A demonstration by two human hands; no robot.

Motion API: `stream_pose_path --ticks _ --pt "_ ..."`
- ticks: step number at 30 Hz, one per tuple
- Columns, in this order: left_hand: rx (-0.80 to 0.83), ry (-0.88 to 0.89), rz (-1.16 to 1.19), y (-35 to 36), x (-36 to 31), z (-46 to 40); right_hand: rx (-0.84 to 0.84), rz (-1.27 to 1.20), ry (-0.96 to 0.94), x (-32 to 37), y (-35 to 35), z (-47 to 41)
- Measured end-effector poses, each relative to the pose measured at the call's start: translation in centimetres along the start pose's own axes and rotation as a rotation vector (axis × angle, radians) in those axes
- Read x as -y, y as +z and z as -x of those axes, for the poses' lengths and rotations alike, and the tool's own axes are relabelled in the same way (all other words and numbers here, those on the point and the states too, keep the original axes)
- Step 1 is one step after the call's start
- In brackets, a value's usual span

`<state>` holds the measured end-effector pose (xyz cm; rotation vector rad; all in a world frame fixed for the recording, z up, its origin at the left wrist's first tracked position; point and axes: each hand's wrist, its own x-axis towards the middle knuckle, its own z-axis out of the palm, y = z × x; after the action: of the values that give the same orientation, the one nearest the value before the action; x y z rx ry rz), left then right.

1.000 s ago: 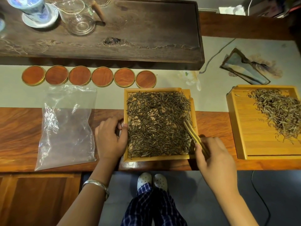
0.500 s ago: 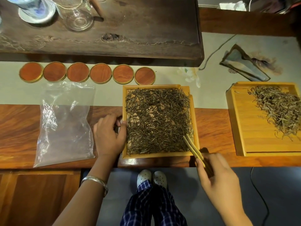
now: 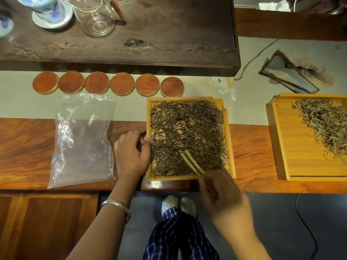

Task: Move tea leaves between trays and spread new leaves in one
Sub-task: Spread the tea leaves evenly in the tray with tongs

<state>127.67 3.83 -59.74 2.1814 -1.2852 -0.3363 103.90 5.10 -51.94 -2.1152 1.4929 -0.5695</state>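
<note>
So here's where I'm at. The middle tray (image 3: 189, 177) sits right in front of me on the table (image 3: 249, 156), and it's pretty much covered edge to edge with dark tea leaves (image 3: 187, 132). A few small bare patches of wood show through near the centre and lower left, but it reads as an even layer, so I'd say the spreading part is mostly done and I'm just tidying now.

My left hand (image 3: 131, 156) is wrapped over the tray's left rim, thumb hooked on the inside edge, holding it steady. My right hand (image 3: 223, 196) is closed around a pair of wooden tongs (image 3: 191, 164), and the tips are down among the leaves in the lower middle of the tray. Can't tell if they're actually pinching any leaves or just raking through them, since the hand is a bit blurred.

The second tray (image 3: 277, 139) is off to the right, well apart from the first and partly cut off by the frame. It holds a paler pile of leaves (image 3: 324, 124) bunched toward its far right side, with the near left half bare. So that one isn't spread or emptied yet, whichever it's meant to be.

The clear plastic bag (image 3: 82, 139) lying flat to the left of my left hand looks empty, so I'm guessing the new leaves are already out of it.
</note>
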Motion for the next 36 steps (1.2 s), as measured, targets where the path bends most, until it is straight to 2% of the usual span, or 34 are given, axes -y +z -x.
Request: stream_pose_path --ticks 4,9,24,27,31,36 --pt "0.004 0.011 0.016 -0.2 -0.2 -0.1 0.082 0.062 -0.07 3.1 3.0 -1.3" --pt "-0.006 0.02 0.029 -0.1 -0.1 -0.1 0.106 0.149 -0.055 4.7 4.5 -2.3" --pt "0.001 0.022 0.062 -0.2 -0.2 -0.1 0.13 0.153 -0.086 4.1 4.3 -2.1" --pt "0.001 0.024 0.054 -0.2 -0.3 -0.1 0.092 0.1 -0.001 3.0 3.3 -3.1" --pt "-0.006 0.027 0.037 -0.3 -0.5 -0.1 -0.05 0.078 0.045 0.6 1.5 -7.0" --pt "0.0 0.029 0.025 -0.4 -0.4 -0.1 -0.022 0.105 0.029 0.0 1.8 -9.9"
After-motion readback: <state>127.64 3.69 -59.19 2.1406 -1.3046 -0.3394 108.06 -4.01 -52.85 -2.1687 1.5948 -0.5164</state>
